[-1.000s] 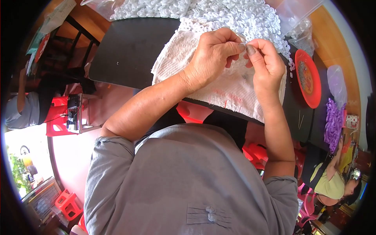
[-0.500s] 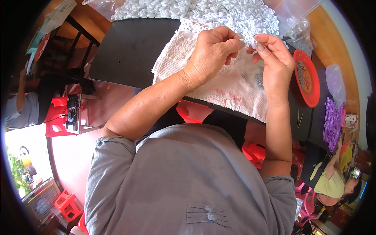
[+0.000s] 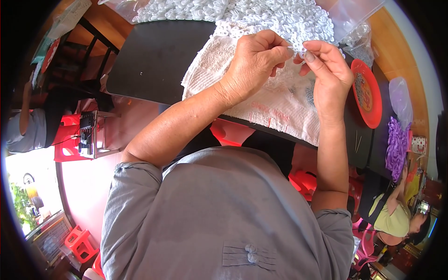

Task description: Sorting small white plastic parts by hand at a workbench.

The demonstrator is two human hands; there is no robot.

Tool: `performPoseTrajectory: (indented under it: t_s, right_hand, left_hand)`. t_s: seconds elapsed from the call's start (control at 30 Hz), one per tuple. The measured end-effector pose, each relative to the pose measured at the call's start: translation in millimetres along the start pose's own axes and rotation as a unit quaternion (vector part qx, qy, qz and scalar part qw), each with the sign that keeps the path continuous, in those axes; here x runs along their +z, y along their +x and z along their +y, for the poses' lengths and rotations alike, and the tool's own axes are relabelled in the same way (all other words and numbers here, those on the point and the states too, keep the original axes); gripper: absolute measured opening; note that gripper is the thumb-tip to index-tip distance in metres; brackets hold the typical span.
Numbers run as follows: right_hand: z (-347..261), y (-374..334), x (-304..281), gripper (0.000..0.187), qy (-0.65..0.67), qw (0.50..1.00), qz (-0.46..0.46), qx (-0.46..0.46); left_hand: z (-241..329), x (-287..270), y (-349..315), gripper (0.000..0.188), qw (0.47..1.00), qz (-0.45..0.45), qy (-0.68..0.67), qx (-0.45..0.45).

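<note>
Over a pale towel (image 3: 210, 65) on the dark table, my two hands meet fingertip to fingertip. My right hand (image 3: 333, 72) pinches a small white plastic loop-shaped piece (image 3: 302, 53) between thumb and forefinger. Against its left side, my left hand (image 3: 256, 58) is closed in a pinch; what it grips is too small to make out. Just beyond my fingers spreads a large heap of similar white pieces (image 3: 275, 18). Beside my right wrist, a cluster of tiny grey metal bits (image 3: 310, 95) lies on the towel, partly hidden by the hand.
To the right stands a red plate (image 3: 374, 105) holding grey metal bits. Two thin sticks (image 3: 358, 142) lie near it. Farther right are a bunch of purple pieces (image 3: 395, 149) and a person in a yellow-green top (image 3: 394, 217). Clear plastic bags (image 3: 358, 39) flank the heap.
Both hands stay in nearly the same place. My left fingertips have shifted very slightly right, toward the white piece, and the right hand has barely moved.
</note>
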State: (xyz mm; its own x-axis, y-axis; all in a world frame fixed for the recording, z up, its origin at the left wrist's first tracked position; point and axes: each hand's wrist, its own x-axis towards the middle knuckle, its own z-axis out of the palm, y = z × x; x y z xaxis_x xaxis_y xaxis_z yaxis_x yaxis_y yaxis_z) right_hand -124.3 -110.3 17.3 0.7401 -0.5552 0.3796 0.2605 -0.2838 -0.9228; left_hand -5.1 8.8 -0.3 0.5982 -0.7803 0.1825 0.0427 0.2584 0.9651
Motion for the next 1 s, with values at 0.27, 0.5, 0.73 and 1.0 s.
performPoseTrajectory:
  t_s: [0.27,0.5,0.73,1.0]
  right_hand:
    - [1,-1,0,0.018,0.006,1.0,0.012,-0.004]
    - [1,-3,8,0.014,0.016,1.0,-0.003,-0.014]
    - [-2,0,5,0.016,0.038,0.995,-0.017,0.09]
    - [2,-1,5,0.016,0.027,0.993,-0.013,0.112]
  left_hand:
    - [1,0,-1,0.016,1.0,0.003,0.014,-0.004]
    - [3,1,-1,0.016,1.0,-0.005,0.005,0.0]
    - [1,0,-2,0.016,1.0,-0.004,-0.008,-0.004]
    - [0,2,0,0.015,1.0,-0.007,0.012,0.0]
